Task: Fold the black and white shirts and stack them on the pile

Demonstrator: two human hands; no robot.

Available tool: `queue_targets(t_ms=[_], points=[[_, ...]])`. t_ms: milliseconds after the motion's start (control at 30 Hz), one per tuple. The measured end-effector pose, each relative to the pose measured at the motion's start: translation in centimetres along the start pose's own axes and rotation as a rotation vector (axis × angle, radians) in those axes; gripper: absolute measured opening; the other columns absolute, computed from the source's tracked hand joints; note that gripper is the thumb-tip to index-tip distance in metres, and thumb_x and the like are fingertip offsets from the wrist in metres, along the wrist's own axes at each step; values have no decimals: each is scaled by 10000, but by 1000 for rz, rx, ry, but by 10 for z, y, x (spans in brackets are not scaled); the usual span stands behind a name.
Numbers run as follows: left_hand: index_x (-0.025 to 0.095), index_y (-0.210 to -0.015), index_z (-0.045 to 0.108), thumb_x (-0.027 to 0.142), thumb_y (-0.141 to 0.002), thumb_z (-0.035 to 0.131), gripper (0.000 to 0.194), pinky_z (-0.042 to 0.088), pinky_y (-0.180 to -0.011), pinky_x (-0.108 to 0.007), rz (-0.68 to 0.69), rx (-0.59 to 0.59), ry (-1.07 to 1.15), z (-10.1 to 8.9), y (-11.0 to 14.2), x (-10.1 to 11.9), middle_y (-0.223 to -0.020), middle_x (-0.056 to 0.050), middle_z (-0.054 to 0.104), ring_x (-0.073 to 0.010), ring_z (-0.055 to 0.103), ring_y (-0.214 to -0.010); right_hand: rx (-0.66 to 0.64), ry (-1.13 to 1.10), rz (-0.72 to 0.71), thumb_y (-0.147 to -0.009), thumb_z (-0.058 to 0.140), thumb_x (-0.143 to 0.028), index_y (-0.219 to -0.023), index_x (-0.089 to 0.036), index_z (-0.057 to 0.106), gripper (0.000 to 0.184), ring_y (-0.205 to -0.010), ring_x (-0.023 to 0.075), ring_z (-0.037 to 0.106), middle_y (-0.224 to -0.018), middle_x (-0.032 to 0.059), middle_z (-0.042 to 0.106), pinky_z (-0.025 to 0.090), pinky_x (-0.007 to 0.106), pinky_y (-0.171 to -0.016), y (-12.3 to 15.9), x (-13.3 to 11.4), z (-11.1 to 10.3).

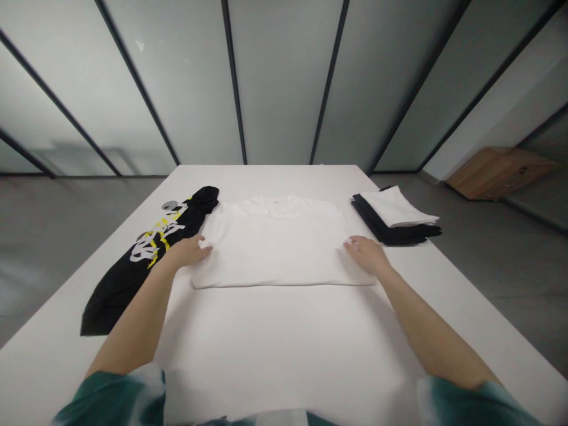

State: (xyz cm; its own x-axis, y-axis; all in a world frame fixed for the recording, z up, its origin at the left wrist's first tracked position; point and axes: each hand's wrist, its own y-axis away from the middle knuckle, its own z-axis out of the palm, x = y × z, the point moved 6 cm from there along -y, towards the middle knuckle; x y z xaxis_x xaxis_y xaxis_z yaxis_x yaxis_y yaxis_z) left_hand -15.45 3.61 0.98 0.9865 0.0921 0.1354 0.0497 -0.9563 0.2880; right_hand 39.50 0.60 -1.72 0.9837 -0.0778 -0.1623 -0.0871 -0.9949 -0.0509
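A white T-shirt lies spread on the white table in front of me, its collar at the far side and a straight folded edge towards me. My left hand is at its left side, thumb and forefinger apart with white showing between them. At the right side, my right hand reaches in with its fingers stretched out over the shirt's edge. Neither hand lifts the fabric visibly. To the left lies a long black garment with white and yellow print, partly behind my left forearm.
A stack of folded black clothes with a folded white cloth on top sits at the table's right edge. The white table ends near a frosted glass wall. A wooden cabinet stands on the floor at right.
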Motion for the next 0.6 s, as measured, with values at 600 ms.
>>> queue_targets(t_ms=[600], points=[[178, -650, 619, 247, -609, 659, 90, 366, -464, -249, -239, 324, 838, -22, -94, 15, -482, 27, 484, -138, 479, -473, 237, -574, 407, -688, 656, -230, -761, -148, 708, 122, -850, 244, 685, -786, 79, 722, 518, 302, -757, -112, 31, -7]])
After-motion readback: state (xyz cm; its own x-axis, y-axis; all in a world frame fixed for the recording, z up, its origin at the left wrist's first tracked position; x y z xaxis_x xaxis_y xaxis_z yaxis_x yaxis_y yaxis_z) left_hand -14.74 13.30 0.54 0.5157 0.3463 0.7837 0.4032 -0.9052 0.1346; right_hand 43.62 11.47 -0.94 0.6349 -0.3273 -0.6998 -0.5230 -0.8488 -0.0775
